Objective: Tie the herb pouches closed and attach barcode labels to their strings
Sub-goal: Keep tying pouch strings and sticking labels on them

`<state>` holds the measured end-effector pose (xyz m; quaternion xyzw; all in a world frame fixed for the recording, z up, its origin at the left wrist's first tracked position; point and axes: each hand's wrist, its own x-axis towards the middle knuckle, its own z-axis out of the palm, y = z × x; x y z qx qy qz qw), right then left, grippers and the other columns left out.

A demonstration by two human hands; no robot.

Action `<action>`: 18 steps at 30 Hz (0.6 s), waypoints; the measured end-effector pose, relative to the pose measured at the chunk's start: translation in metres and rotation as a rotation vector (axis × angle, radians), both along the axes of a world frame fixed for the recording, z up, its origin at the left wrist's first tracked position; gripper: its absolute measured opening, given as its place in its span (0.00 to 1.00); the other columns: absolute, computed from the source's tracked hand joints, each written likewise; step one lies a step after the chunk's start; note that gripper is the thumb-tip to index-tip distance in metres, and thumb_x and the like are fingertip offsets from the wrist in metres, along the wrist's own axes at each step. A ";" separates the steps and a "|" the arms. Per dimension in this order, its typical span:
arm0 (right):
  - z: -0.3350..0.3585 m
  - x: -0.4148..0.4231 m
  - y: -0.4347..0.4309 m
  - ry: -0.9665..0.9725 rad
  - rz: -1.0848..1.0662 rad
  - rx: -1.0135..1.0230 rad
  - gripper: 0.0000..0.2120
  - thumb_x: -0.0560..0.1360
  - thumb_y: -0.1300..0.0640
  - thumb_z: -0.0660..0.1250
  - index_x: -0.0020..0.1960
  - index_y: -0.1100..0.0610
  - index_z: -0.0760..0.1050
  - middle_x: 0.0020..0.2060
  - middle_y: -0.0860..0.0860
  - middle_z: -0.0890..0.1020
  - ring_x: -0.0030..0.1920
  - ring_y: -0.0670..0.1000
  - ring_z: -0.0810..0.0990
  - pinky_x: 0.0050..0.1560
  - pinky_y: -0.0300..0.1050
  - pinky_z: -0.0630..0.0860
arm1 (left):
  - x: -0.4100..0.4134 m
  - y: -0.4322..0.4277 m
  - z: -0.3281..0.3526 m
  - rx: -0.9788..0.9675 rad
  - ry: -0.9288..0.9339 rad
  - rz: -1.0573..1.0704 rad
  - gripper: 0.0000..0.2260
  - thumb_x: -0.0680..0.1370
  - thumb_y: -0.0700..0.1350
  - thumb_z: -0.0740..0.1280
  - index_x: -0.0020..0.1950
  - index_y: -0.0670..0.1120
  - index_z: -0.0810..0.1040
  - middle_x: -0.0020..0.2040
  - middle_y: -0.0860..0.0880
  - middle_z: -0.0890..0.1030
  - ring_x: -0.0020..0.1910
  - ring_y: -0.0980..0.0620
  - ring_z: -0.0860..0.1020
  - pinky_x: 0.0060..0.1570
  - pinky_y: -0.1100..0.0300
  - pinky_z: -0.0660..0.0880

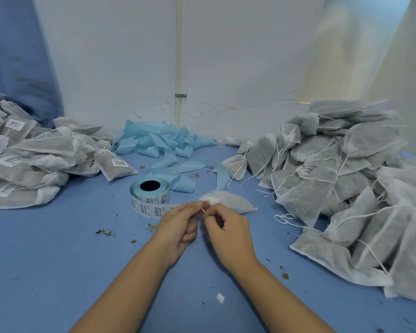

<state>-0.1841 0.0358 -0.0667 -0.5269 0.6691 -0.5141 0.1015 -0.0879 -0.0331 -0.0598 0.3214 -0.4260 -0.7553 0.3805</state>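
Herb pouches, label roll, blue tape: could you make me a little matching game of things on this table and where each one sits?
Things:
1. White roll of barcode labels
2. Crumpled light-blue backing strip
3. Heap of grey mesh pouches with loose white strings
4. Heap of grey pouches bearing barcode labels

Places:
A. Table's right side
B. Table's left side
C. Far back, by the wall
D. Centre, just beyond the left hand

Pairs: 1-D, 2-C, 3-A, 4-B
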 end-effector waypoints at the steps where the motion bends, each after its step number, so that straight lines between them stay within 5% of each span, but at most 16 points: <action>1: 0.000 -0.001 0.000 -0.124 -0.007 0.009 0.07 0.73 0.61 0.62 0.37 0.55 0.76 0.27 0.50 0.79 0.27 0.48 0.75 0.34 0.44 0.73 | 0.001 -0.002 0.000 0.059 0.067 0.027 0.06 0.79 0.37 0.62 0.46 0.37 0.78 0.34 0.45 0.81 0.18 0.59 0.61 0.15 0.70 0.56; 4: 0.000 -0.005 -0.001 -0.337 -0.069 0.050 0.08 0.74 0.59 0.61 0.39 0.59 0.75 0.22 0.54 0.78 0.22 0.49 0.74 0.29 0.45 0.70 | 0.004 -0.005 -0.001 0.188 0.222 0.039 0.07 0.79 0.36 0.60 0.45 0.38 0.76 0.33 0.45 0.82 0.19 0.60 0.66 0.16 0.71 0.61; 12: -0.002 -0.008 -0.005 -0.138 -0.111 0.015 0.12 0.75 0.53 0.65 0.37 0.60 0.79 0.31 0.54 0.79 0.32 0.47 0.71 0.37 0.48 0.72 | 0.005 -0.003 -0.002 0.113 0.196 -0.084 0.06 0.78 0.36 0.59 0.49 0.40 0.75 0.25 0.50 0.67 0.19 0.57 0.62 0.18 0.67 0.56; 15: 0.000 -0.010 -0.006 -0.298 -0.062 -0.048 0.10 0.77 0.54 0.66 0.39 0.51 0.81 0.29 0.46 0.80 0.33 0.43 0.74 0.37 0.38 0.71 | 0.004 0.001 0.000 0.017 0.143 -0.123 0.13 0.77 0.34 0.57 0.55 0.42 0.78 0.26 0.49 0.66 0.21 0.56 0.62 0.21 0.66 0.56; 18: 0.000 -0.012 -0.009 -0.454 -0.041 -0.071 0.08 0.78 0.51 0.64 0.43 0.46 0.81 0.38 0.41 0.83 0.43 0.42 0.80 0.43 0.31 0.73 | 0.003 0.005 0.000 -0.085 0.065 -0.144 0.16 0.77 0.33 0.56 0.60 0.41 0.78 0.25 0.48 0.64 0.21 0.55 0.61 0.21 0.65 0.56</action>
